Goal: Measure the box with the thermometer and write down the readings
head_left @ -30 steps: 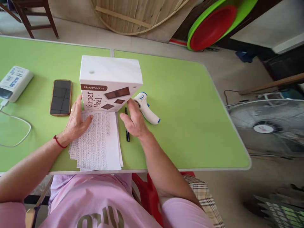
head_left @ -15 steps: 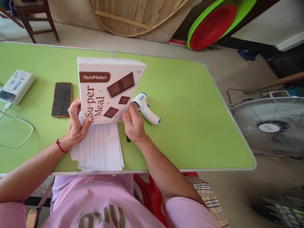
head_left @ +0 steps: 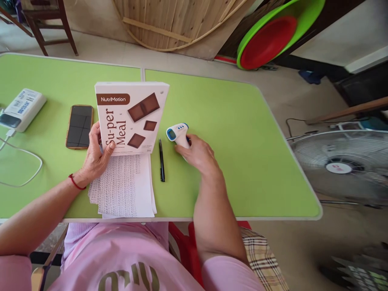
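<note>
My left hand (head_left: 98,151) grips a white NutriMotion box (head_left: 131,119) by its lower left edge, thumb on the front, holding it tilted up above the papers. Brown chocolate pieces are printed on the box. My right hand (head_left: 200,152) is closed round the handle of a white and blue infrared thermometer (head_left: 178,131), whose screen end points left. Between the two hands, a black pen (head_left: 161,161) lies on the table. Handwritten sheets of paper (head_left: 127,190) are stacked under the box, partly covered by it.
A smartphone (head_left: 79,126) lies left of the box on the green table (head_left: 242,173). Farther left is a white power bank (head_left: 22,109) with a cable (head_left: 38,155). A standing fan (head_left: 339,165) is beyond the table's right edge. Red and green basins (head_left: 269,42) lean at the back.
My right hand has let go of the box and moved right onto the thermometer, uncovering the pen. The box, now in my left hand alone, has swung slightly left.
</note>
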`<state>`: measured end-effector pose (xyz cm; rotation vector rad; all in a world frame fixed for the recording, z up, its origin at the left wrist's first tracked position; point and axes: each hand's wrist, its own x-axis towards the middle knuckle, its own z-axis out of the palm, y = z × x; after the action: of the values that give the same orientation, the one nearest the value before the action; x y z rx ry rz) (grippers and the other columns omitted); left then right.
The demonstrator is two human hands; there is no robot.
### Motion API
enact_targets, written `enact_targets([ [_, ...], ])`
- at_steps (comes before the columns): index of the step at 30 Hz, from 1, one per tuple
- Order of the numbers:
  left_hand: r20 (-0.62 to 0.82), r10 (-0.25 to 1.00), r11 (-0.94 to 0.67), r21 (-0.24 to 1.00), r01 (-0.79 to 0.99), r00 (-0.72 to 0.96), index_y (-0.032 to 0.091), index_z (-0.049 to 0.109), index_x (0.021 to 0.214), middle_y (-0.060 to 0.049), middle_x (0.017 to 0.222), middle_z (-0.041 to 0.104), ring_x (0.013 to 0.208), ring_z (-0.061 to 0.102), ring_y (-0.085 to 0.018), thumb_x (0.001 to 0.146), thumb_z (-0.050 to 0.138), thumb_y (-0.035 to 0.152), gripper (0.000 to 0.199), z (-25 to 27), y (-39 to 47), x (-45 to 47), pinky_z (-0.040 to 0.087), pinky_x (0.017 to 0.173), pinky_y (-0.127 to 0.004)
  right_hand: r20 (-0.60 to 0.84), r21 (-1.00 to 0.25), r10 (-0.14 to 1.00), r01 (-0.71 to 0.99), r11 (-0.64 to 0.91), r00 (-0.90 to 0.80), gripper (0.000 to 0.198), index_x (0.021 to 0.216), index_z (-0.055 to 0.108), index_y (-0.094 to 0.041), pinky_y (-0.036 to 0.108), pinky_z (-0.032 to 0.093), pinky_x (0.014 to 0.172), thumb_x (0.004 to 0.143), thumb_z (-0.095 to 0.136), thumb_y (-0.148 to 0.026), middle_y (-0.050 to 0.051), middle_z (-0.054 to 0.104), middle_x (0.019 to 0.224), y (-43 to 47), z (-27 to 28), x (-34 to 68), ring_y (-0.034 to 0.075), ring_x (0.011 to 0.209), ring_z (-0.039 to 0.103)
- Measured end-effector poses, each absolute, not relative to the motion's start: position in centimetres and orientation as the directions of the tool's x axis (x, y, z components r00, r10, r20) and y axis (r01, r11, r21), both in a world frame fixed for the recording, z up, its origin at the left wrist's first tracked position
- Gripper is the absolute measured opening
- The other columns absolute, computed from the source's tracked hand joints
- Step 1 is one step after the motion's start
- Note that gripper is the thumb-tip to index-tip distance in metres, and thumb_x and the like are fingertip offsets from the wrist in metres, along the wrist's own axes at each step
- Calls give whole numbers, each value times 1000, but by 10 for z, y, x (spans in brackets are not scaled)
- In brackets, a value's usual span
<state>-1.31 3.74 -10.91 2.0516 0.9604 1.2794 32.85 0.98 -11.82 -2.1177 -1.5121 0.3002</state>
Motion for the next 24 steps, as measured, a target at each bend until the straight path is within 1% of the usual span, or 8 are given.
enact_targets([
  [2, 521, 792, -603, 747, 279, 318, 28, 28, 152, -17, 149, 43, 136, 51, -29, 106, 49, 50, 56, -106, 38, -14, 51, 111, -48, 230, -694, 893, 709, -129, 387, 40, 102, 67, -20, 44, 57, 70, 71, 72, -45, 7, 71, 83, 9, -110, 313, 26, 78, 67],
  [4, 511, 789, -602, 754, 262, 342, 27, 28, 152, -17, 146, 48, 133, 54, -28, 107, 48, 48, 54, -103, 39, -14, 52, 110, -46, 354, -840, 858, 531, 116, 372, 41, 108, 64, -22, 42, 59, 72, 76, 66, -48, 6, 71, 90, 3, -98, 290, 23, 81, 68],
  [6, 509, 787, -603, 754, 262, 349, 28, 29, 153, -17, 147, 48, 133, 55, -28, 107, 48, 48, 54, -101, 39, -15, 51, 111, -47, 377, -904, 888, 315, 290, 264, 37, 106, 64, -25, 41, 61, 70, 80, 60, -50, 4, 69, 86, -9, -86, 265, 21, 77, 67],
  [7, 509, 789, -603, 751, 271, 345, 28, 29, 153, -17, 149, 47, 134, 54, -29, 107, 48, 48, 54, -101, 39, -15, 51, 111, -48, 347, -926, 920, 225, 305, 183, 37, 108, 63, -25, 39, 61, 67, 81, 59, -49, 3, 69, 85, -16, -82, 253, 20, 74, 67],
  [10, 501, 796, -597, 744, 301, 341, 27, 29, 153, -18, 151, 45, 134, 54, -29, 107, 48, 49, 54, -102, 40, -16, 52, 111, -48, 178, -983, 983, 43, 180, -37, 31, 100, 67, -23, 34, 56, 51, 80, 63, -46, 2, 67, 75, -33, -74, 223, 18, 61, 63],
  [13, 503, 795, -599, 740, 306, 339, 27, 30, 152, -17, 150, 46, 135, 54, -28, 107, 48, 51, 54, -103, 40, -17, 53, 110, -46, 76, -995, 995, 54, 80, -71, 23, 91, 70, -20, 30, 50, 46, 79, 66, -39, -1, 63, 66, -39, -73, 207, 15, 55, 57],
  [19, 507, 792, -602, 741, 298, 341, 29, 29, 152, -16, 146, 50, 131, 56, -27, 107, 47, 51, 53, -104, 40, -16, 55, 108, -45, 15, -985, 993, 168, 34, -116, 18, 73, 62, -23, 28, 49, 49, 83, 60, -38, -2, 55, 61, -40, -73, 205, 14, 58, 53],
  [24, 523, 786, -613, 726, 311, 329, 28, 32, 151, -16, 151, 44, 135, 53, -28, 106, 48, 51, 53, -107, 41, -17, 51, 112, -46, -20, -992, 988, 127, 0, -154, 26, 76, 59, -23, 28, 51, 57, 81, 69, -47, -2, 58, 68, -42, -72, 203, 13, 63, 53],
])
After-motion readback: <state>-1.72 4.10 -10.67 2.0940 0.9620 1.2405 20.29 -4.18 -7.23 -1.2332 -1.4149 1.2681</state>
